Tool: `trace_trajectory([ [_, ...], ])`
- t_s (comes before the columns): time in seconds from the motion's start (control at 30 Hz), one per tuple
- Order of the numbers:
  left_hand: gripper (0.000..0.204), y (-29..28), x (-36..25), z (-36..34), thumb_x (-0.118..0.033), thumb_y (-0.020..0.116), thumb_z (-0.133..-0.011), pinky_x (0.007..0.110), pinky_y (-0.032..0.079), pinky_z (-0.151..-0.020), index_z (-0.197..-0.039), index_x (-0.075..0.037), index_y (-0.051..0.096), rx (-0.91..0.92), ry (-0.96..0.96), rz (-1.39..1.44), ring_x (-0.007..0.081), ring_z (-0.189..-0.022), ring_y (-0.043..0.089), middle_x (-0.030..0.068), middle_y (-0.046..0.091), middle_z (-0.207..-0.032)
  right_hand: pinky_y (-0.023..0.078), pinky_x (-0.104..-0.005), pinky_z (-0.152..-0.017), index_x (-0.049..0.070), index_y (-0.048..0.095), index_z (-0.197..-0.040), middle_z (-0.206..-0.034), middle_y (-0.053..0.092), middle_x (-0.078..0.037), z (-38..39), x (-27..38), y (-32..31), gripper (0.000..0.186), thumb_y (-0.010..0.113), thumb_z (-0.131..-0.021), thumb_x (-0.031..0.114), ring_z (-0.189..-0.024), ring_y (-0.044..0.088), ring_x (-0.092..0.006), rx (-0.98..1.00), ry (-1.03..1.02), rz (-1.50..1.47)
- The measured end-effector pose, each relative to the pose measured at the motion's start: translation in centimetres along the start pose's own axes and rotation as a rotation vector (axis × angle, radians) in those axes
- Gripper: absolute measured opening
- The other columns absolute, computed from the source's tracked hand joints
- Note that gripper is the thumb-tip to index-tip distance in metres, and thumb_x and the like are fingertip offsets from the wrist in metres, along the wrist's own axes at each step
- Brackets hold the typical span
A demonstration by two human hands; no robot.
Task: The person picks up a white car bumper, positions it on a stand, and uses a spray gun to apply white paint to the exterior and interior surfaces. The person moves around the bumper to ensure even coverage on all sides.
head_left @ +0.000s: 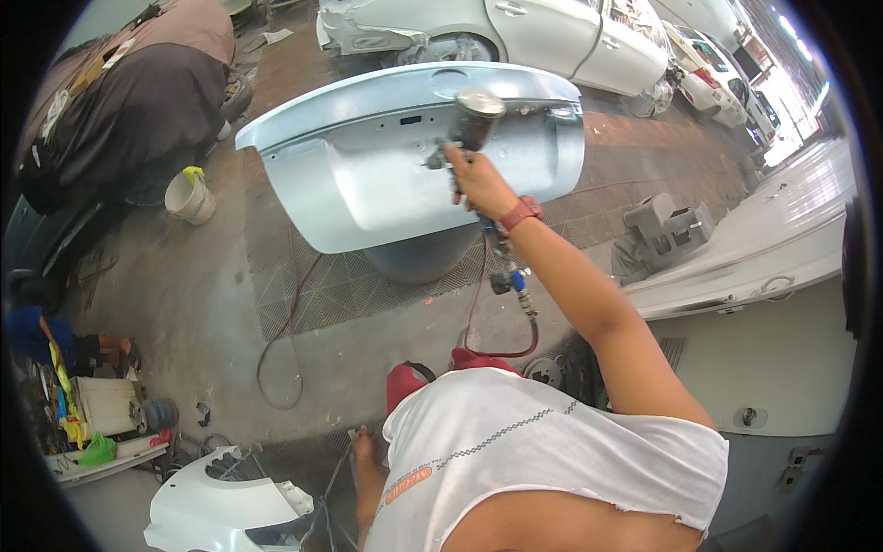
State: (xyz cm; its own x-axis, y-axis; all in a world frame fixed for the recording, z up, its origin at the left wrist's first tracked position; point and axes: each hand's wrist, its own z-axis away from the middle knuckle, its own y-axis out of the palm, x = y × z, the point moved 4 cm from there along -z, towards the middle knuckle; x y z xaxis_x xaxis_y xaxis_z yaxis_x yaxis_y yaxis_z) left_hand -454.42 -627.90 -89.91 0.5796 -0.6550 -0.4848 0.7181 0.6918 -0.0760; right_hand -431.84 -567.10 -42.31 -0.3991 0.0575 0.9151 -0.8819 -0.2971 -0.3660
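My right hand is wrapped round the handle of a spray gun, whose cup stands on top. The gun is in front of a pale silver-blue car trunk lid, over its right half. A dark red air hose hangs from fittings with a blue valve below the gun. The lid rests on a rounded grey drum. Low beside my body is my left hand, near a thin metal stand; its fingers are too small to make out.
White cars stand behind the lid. A covered car and a white bucket are at the left. A white fender lies at the lower left, a grey plastic step at the right. Hose loops cross the floor.
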Motion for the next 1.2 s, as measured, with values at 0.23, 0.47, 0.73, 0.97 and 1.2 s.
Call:
trace_trajectory([
  [0.23, 0.04, 4.1, -6.7, -1.0, -0.04, 0.057, -0.108, 0.04, 0.05, -0.081, -0.131, -0.008, 0.059, -0.075, 0.015, -0.115, 0.0253, -0.109, 0.066, 0.007, 0.067, -0.12, 0.045, -0.0284, -0.04, -0.002, 0.067, -0.109, -0.064, 0.055, -0.002, -0.5, -5.5, -16.7, 0.058, 0.051, -0.108, 0.054, -0.05, 0.06, -0.0123, -0.21, 0.078, 0.053],
  [0.47, 0.039, 11.0, -8.3, 2.2, -0.04, 0.061, -0.106, 0.034, 0.05, -0.076, -0.128, -0.007, 0.062, -0.145, 0.07, -0.256, 0.0189, -0.095, 0.064, 0.0051, 0.067, -0.107, 0.045, -0.0295, -0.039, -0.003, 0.069, -0.105, -0.065, 0.06, -0.005, -1.4, -10.3, -29.8, 0.058, 0.051, -0.108, 0.053, -0.048, 0.061, -0.0144, -0.361, 0.093, 0.092],
  [0.73, 0.046, 15.7, -4.7, 7.6, -0.035, 0.06, -0.108, 0.036, 0.052, -0.079, -0.131, 0.004, 0.064, -0.028, 0.12, -0.536, 0.0197, -0.089, 0.064, 0.0102, 0.07, -0.105, 0.044, -0.0316, -0.038, 0.0, 0.065, -0.096, -0.062, 0.06, -0.006, -5.6, -15.8, -42.3, 0.058, 0.053, -0.106, 0.056, -0.045, 0.059, -0.0167, -0.496, 0.114, 0.064],
  [0.97, 0.053, 16.2, -4.6, 14.6, -0.037, 0.058, -0.109, 0.041, 0.053, -0.091, -0.141, 0.004, 0.059, -0.104, -0.063, -0.553, 0.0292, -0.114, 0.068, 0.0195, 0.069, -0.132, 0.047, -0.0354, -0.039, -0.002, 0.065, -0.095, -0.063, 0.062, -0.009, -9.3, -15.8, -43.6, 0.059, 0.053, -0.106, 0.054, -0.045, 0.062, -0.02, -0.666, 0.13, 0.214],
  [1.2, 0.053, 15.2, -5.5, 14.3, -0.038, 0.059, -0.109, 0.041, 0.052, -0.097, -0.143, 0.002, 0.058, -0.081, -0.04, -0.54, 0.0271, -0.113, 0.066, 0.0167, 0.069, -0.126, 0.043, -0.0304, -0.039, -0.004, 0.064, -0.106, -0.062, 0.058, -0.005, -6.7, -9.9, -27.3, 0.058, 0.052, -0.108, 0.052, -0.046, 0.06, -0.0156, -0.345, 0.075, -0.067],
])
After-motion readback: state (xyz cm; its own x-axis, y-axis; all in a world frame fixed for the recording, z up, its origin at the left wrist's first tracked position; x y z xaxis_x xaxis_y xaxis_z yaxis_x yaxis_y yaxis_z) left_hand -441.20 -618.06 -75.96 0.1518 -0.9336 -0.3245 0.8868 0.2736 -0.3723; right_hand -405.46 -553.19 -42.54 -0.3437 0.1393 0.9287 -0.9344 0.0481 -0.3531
